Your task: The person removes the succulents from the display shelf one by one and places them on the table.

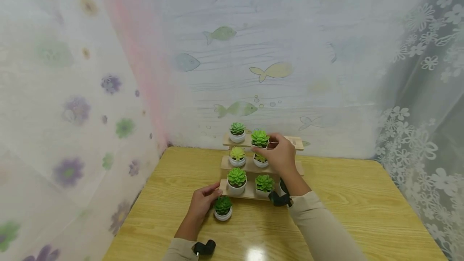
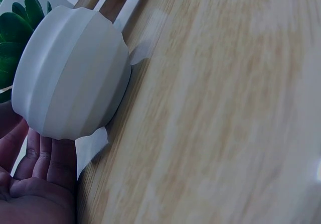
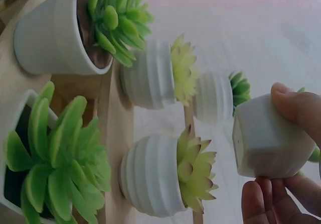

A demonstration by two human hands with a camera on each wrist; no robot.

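Observation:
My right hand [image 1: 282,154] holds a bright green succulent [image 1: 259,138] by its angular white pot [image 3: 271,138], thumb on one side and fingers on the other. The pot is in the air at the top tier of a wooden tiered stand [image 1: 250,191]. My left hand [image 1: 201,202] is at the left end of the bottom tier, its thumb and fingers about the board's end. Close beside it, a dark green succulent in a ribbed white pot [image 2: 75,73] stands on the table. The left fingertips are partly hidden behind that pot in the left wrist view.
Succulents stand on all tiers: one top left [image 1: 237,132], a yellow-green one mid left [image 1: 237,157], another behind my right hand [image 3: 155,176], and several on the bottom tier [image 1: 237,180]. A fish-patterned curtain [image 1: 224,71] hangs behind the wooden table [image 1: 344,196].

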